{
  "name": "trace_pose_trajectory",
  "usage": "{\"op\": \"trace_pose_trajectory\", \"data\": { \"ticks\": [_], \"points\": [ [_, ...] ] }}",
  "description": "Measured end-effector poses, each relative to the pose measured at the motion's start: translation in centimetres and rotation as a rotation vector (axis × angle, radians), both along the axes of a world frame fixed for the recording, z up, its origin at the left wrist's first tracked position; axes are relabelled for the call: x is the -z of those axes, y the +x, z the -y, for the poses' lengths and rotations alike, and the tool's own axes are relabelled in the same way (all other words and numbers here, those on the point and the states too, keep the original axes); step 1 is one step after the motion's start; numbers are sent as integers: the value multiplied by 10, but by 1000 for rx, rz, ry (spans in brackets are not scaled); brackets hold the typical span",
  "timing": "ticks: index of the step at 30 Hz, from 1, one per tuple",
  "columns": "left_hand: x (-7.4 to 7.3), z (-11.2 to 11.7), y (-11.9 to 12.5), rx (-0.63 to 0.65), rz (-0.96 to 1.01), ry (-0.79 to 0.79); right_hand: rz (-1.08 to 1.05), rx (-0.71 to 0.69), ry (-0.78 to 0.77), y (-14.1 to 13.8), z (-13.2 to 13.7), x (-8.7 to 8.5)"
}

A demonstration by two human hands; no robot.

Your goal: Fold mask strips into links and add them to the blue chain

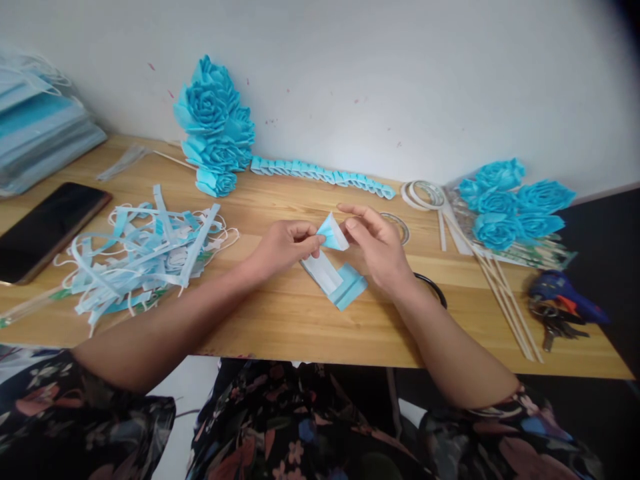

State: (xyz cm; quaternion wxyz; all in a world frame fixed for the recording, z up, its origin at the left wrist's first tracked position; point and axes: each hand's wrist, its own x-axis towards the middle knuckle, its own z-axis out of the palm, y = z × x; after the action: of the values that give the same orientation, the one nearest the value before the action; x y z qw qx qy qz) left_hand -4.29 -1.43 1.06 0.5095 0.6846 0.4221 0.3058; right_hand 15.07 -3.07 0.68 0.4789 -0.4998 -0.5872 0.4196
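My left hand (287,248) is closed in a pinch on a small folded piece of light-blue mask fabric (333,233), shaped like a cone with a pale edge on its right. Just to the right, my right hand (377,243) has its fingers bent and apart beside that pale edge; whether a fingertip touches it I cannot tell. Below both hands, flat pieces of cut mask fabric (345,288) lie on the wooden table (280,333), blue and whitish.
Cut mask strips and ear loops (145,257) lie in a heap at left, near a phone (50,223) and stacked masks (43,127). Blue fabric roses (213,127), a pleated strip (320,173) and tape rolls (423,195) line the back. More roses (515,203), sticks (505,307) and keys (555,323) lie right.
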Motion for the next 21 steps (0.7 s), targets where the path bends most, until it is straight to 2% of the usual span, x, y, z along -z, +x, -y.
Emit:
{"op": "trace_pose_trajectory", "data": {
  "ticks": [3, 7, 14, 21],
  "points": [
    [1, 0, 0, -8, 33, -11, -33, -60, -47, 1, -1, 0],
    [1, 0, 1, -9, 42, -16, 40, -122, -23, 1, 0, -1],
    [-2, 1, 0, 6, 6, 1, 169, -110, -12, -1, 2, -5],
    [2, -2, 1, -38, 155, -29, 209, -160, -37, -3, 3, -6]
  ]
}}
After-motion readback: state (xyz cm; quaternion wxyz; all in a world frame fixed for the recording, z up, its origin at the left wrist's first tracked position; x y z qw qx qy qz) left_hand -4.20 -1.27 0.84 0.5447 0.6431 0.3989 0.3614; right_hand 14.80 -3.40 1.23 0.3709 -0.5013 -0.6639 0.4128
